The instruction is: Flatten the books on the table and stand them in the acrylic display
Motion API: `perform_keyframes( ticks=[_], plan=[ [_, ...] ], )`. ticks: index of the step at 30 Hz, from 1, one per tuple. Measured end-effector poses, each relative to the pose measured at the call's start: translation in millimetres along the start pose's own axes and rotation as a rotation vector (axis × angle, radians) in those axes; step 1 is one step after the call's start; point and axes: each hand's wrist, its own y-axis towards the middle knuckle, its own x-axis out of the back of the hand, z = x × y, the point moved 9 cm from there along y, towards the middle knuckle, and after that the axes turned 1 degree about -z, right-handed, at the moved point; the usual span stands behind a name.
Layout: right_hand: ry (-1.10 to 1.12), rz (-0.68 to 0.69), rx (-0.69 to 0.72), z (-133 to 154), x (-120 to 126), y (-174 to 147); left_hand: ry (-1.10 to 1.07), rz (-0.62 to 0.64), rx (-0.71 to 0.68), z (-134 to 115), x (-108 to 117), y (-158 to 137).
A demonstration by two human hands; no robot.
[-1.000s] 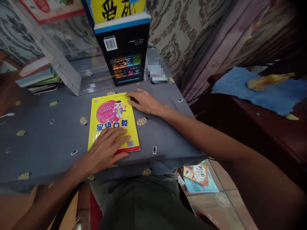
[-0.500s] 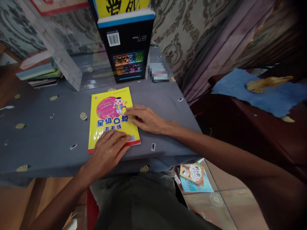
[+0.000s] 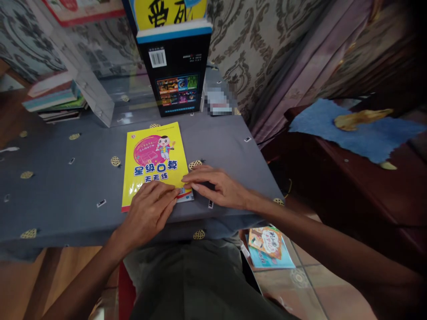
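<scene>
A yellow workbook (image 3: 156,151), with a cartoon figure, a pink round patch and blue Chinese lettering on its cover, lies closed on the grey cloth. My left hand (image 3: 153,204) rests over its lower edge, fingers stretched out and close together, covering part of the red bottom strip. At the lower right corner is my right hand (image 3: 223,186), its fingers extended and the thumb a little apart, with the fingertips touching the cover. A pale strip shows under the cover at that corner, which looks slightly raised.
Behind the workbook stands a tall black-backed book (image 3: 176,80) by a clear stand (image 3: 96,100). Stacked books (image 3: 55,95) lie at left. To the right, a blue cloth (image 3: 363,138) covers part of a dark red surface. Other books (image 3: 270,249) lie low beside my legs.
My right hand has slid down from the workbook's right edge to its lower right corner, where the cover now looks slightly lifted. My left hand has stayed nearly in place.
</scene>
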Motion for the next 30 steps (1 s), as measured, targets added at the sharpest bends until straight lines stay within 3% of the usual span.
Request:
perform_keyframes(
  ticks=[6, 9, 12, 18, 23, 26, 30],
  plan=[
    [-0.119, 0.056, 0.053, 13.2, -8.6, -11.5, 0.008, -0.042, -0.021, -7.2, 3.2, -1.9],
    [-0.157, 0.043, 0.058, 13.6, -10.8, -12.3, -0.059, -0.035, 0.007, 0.6, 4.7, -0.8],
    [-0.177, 0.048, 0.065, 13.7, -13.0, -5.7, -0.006, -0.042, 0.088, 30.6, 6.5, -1.8],
    [-0.373, 0.116, -0.040, 5.6, -19.1, 25.3, 0.210, -0.084, 0.393, 124.9, 9.7, -13.1],
    [-0.544, 0.187, -0.258, -19.3, -30.1, 61.6, 0.160, -0.064, 0.494, 146.7, 7.4, -12.7],
    [-0.573, 0.176, -0.356, -31.4, -37.8, 75.9, -0.006, -0.114, 0.564, 148.5, 13.6, -10.6],
    [-0.599, 0.120, -0.356, -36.6, -48.1, 78.4, -0.629, -0.326, 0.812, 168.9, 15.1, -19.8]
  ],
)
